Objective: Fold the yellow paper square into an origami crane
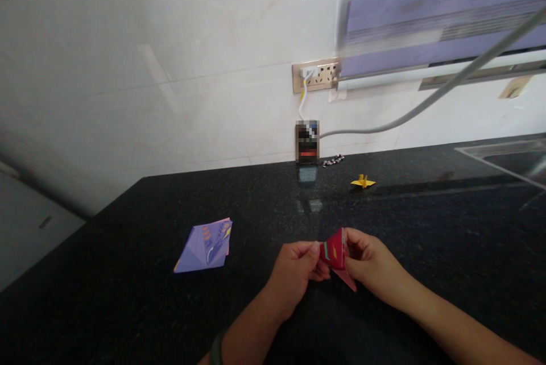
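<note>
A small folded red paper (334,249) with green and yellow marks is held between both hands, above the black countertop (140,319). My left hand (300,265) pinches its left corner between thumb and fingers. On the right side, my right hand (367,261) grips the paper's edge, its thumb low and its fingers partly behind. A pointed pink flap hangs down between the hands. To the left lies a purple patterned paper stack (205,247) with a pink edge showing. A small yellow folded paper bird (363,182) stands farther back on the right.
Against the wall is a blurred-out dark object (307,142), with a beaded chain (333,161) beside it. A grey hose (409,115) runs from there to the upper right, below the wall socket (315,75). A sink edge (503,167) shows at the right.
</note>
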The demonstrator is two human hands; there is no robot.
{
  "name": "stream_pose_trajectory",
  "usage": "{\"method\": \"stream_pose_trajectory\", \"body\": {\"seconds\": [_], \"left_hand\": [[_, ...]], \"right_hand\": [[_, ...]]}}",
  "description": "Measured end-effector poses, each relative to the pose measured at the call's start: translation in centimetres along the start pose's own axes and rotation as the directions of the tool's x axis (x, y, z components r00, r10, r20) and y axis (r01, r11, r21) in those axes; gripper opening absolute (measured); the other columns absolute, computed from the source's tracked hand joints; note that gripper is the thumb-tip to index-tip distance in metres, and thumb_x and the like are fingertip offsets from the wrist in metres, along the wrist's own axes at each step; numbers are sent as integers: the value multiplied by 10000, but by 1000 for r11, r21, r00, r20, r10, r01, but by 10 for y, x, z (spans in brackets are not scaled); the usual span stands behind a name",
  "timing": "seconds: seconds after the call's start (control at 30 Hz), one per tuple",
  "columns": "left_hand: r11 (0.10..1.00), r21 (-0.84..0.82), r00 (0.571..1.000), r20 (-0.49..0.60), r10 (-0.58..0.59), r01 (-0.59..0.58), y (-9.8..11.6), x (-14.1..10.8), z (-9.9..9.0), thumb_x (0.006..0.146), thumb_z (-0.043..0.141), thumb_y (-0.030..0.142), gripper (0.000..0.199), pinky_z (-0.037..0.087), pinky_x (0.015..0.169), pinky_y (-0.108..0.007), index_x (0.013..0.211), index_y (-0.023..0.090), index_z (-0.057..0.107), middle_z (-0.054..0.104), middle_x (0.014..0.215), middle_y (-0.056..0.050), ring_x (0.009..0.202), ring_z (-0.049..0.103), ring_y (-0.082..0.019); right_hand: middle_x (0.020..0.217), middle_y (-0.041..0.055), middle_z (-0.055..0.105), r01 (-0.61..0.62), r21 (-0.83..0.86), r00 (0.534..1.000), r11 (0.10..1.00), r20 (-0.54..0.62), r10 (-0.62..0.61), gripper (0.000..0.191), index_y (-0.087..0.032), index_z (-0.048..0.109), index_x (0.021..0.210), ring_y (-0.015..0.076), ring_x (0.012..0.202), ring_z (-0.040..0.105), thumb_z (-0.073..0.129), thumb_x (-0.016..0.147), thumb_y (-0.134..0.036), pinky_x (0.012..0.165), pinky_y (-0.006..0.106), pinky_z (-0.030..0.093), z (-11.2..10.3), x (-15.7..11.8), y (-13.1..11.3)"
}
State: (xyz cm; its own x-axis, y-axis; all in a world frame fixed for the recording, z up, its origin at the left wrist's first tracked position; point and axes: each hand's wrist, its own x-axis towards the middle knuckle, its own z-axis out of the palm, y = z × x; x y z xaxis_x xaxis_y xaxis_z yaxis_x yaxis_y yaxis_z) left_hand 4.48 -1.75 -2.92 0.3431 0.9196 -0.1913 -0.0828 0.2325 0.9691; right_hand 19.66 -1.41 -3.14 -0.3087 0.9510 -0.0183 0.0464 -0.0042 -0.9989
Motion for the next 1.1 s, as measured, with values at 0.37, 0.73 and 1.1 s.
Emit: {"method": "stream_pose_trajectory", "body": {"seconds": [0.37, 0.73, 1.1], "left_hand": [[985, -28, 981, -95, -172, 170, 0, 1, 6, 710, 438, 565, 508, 399, 522, -261, 803, 91, 596, 587, 570, -45, 521, 563, -144], [986, -14, 986, -12, -167, 167, -1, -3, 2, 659, 564, 499, 410, 370, 481, -215, 634, 91, 592, 595, 536, -48, 481, 542, -112], [998, -35, 971, -232, -58, 52, 1, 0, 2, 635, 626, 421, 322, 403, 486, -240, 575, 107, 588, 585, 477, -25, 442, 524, -116]], "right_hand": [[571, -45, 491, 181, -464, 975, 867, -29, -219, 190, -186, 471, 671, 91, 489, 458, 457, 634, 0, 453, 194, 356, -5, -5, 2], [686, -9, 538, 299, -567, 942, 768, 48, -332, 178, -196, 508, 776, 125, 604, 510, 544, 656, -70, 545, 231, 387, -8, -8, -3], [638, -32, 548, 35, 208, 993, 978, -116, -11, 368, -190, 459, 941, 97, 528, 523, 672, 645, -239, 506, 219, 431, -1, 0, -2]]}}
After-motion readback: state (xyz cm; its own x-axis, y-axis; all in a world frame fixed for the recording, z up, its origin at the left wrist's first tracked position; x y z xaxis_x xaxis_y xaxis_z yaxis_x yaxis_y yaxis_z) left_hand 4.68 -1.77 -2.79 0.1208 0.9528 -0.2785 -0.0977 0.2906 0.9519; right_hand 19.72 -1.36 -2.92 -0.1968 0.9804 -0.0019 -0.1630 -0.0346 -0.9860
